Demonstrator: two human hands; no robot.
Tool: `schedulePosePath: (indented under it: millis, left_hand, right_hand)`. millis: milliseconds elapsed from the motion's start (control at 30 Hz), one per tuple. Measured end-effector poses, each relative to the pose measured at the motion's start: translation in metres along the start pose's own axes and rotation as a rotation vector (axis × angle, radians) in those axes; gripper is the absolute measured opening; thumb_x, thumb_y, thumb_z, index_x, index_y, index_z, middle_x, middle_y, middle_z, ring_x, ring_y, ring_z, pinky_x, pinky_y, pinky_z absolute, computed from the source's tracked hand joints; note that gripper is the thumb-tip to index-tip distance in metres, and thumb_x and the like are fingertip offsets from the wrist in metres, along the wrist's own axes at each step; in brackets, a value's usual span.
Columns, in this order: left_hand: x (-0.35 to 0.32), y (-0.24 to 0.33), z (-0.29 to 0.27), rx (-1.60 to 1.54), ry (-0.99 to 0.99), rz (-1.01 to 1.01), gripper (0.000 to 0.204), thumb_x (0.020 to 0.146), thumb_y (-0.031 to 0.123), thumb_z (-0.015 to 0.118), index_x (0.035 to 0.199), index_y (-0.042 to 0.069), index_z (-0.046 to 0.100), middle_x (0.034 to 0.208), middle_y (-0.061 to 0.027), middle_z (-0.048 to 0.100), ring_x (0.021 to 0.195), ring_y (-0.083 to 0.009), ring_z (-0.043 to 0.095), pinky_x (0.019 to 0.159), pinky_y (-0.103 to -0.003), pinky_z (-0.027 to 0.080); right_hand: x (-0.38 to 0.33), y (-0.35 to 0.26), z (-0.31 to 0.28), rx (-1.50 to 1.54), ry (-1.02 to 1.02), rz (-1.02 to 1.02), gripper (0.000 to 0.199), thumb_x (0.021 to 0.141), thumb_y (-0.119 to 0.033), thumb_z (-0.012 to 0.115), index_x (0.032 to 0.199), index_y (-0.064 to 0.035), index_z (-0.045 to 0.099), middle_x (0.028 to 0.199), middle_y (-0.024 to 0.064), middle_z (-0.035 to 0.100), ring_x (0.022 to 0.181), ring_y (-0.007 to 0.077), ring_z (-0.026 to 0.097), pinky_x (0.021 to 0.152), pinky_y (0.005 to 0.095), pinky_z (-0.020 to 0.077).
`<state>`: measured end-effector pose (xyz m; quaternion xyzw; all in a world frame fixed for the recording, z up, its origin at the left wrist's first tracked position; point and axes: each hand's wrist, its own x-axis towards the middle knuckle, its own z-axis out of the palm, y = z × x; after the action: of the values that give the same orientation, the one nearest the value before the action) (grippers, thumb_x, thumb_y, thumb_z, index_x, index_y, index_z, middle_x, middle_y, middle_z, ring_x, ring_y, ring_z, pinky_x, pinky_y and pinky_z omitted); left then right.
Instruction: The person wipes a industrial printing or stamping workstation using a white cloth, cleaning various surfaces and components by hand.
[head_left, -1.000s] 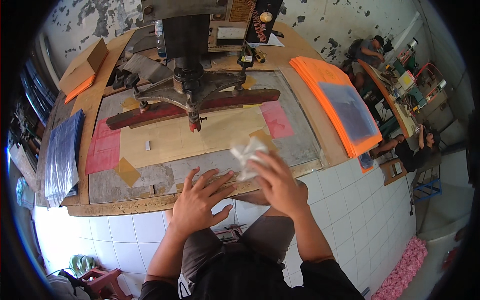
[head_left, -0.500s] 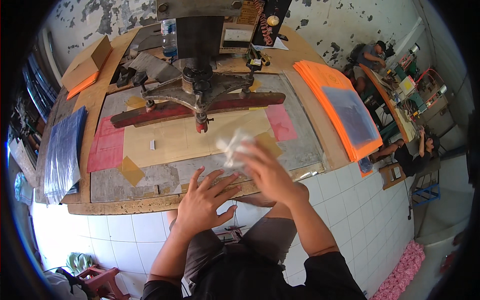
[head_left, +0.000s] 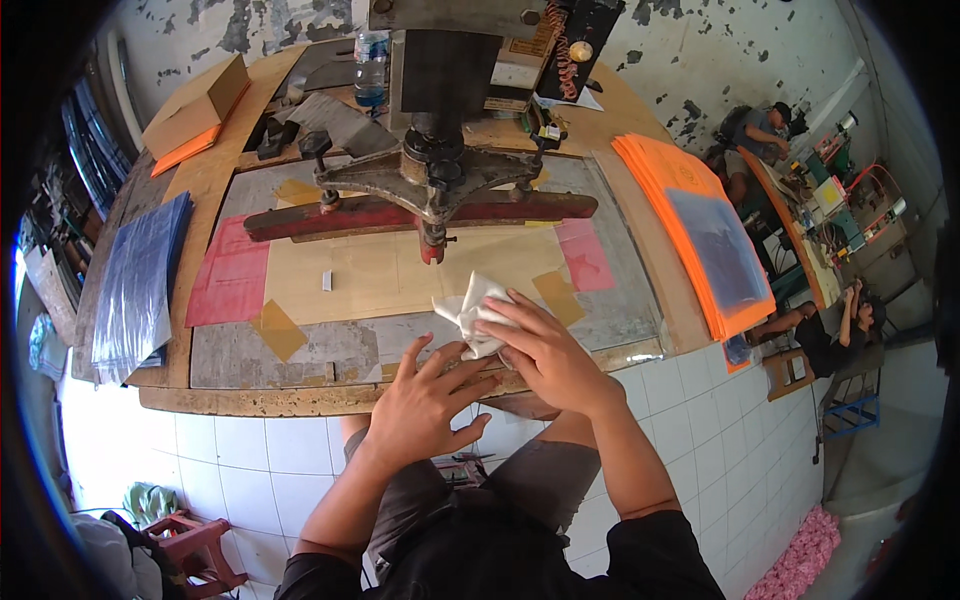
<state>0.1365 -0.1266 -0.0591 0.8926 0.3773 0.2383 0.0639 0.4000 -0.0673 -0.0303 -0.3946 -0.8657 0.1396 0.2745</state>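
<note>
White cloth held in the right hand over the near edge of the bed

A broad wooden table [head_left: 270, 401] is filled at its middle by a grey bed, above which a three-armed press head [head_left: 432, 178] with a dark red bar [head_left: 510, 210] is carried. Stacked orange sheets [head_left: 668, 175] are laid along the right side and clear plastic sheets [head_left: 140, 280] along the left, probably so that both can be reached while the middle is left to the press. Under the bar a pale yellow sheet [head_left: 370, 275] is laid flat, its ends met by pink pieces [head_left: 228, 275], perhaps as fixing or marking.

The left hand [head_left: 420, 410] is held palm down with fingers spread wide, near the table's front edge, possibly for steadiness; nothing is seen gripped by it. In the right hand [head_left: 545, 350] the white cloth [head_left: 478, 312] is bunched under bent fingers, a narrow hold seemingly chosen to keep it compact.

The cloth is soft, crumpled and matt, with one corner pointed leftward. It is seen over the sheet's near edge; whether it is pressed down cannot be told. A small white slip [head_left: 327, 281] is left lying on the sheet.
</note>
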Motion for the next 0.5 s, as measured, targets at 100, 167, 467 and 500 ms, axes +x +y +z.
schedulePosePath:
  millis: [100,167,467,500]
  left_hand:
    - [0.002,0.002,-0.005,0.002,0.000,0.005,0.052,0.094,0.044,0.081,0.142,0.023,0.079,0.168,0.0022,0.062,0.152,-0.0280,0.055,0.134,-0.063,0.034]
    - [0.005,0.004,-0.007,0.003,0.005,0.017,0.052,0.094,0.044,0.081,0.142,0.024,0.079,0.168,0.0022,0.062,0.152,-0.0281,0.055,0.134,-0.063,0.034]
    - [0.003,0.003,-0.001,-0.003,0.009,-0.015,0.051,0.093,0.044,0.082,0.141,0.025,0.079,0.166,0.0037,0.064,0.151,-0.0275,0.057,0.134,-0.063,0.033]
    - [0.005,0.004,-0.002,-0.013,0.009,-0.022,0.050,0.092,0.043,0.083,0.139,0.026,0.080,0.164,0.0050,0.066,0.149,-0.0270,0.059,0.134,-0.063,0.033]
  right_hand:
    - [0.005,0.031,-0.009,0.017,-0.015,0.067,0.050,0.100,0.001,0.074,0.147,-0.0152,0.074,0.163,0.0119,0.064,0.156,0.0401,0.053,0.128,0.0526,0.0462]
    - [0.007,0.072,-0.032,-0.036,0.093,0.229,0.048,0.103,-0.001,0.071,0.149,-0.0143,0.073,0.163,0.0143,0.063,0.156,0.0415,0.053,0.128,0.0541,0.0456]
    - [0.015,0.010,0.012,-0.068,0.001,0.067,0.052,0.103,0.000,0.070,0.153,-0.0145,0.070,0.164,0.0124,0.061,0.155,0.0434,0.052,0.129,0.0549,0.0442]
    - [0.017,0.011,0.010,-0.015,-0.021,-0.015,0.051,0.103,0.000,0.071,0.151,-0.0153,0.072,0.163,0.0106,0.062,0.155,0.0419,0.053,0.128,0.0541,0.0455]
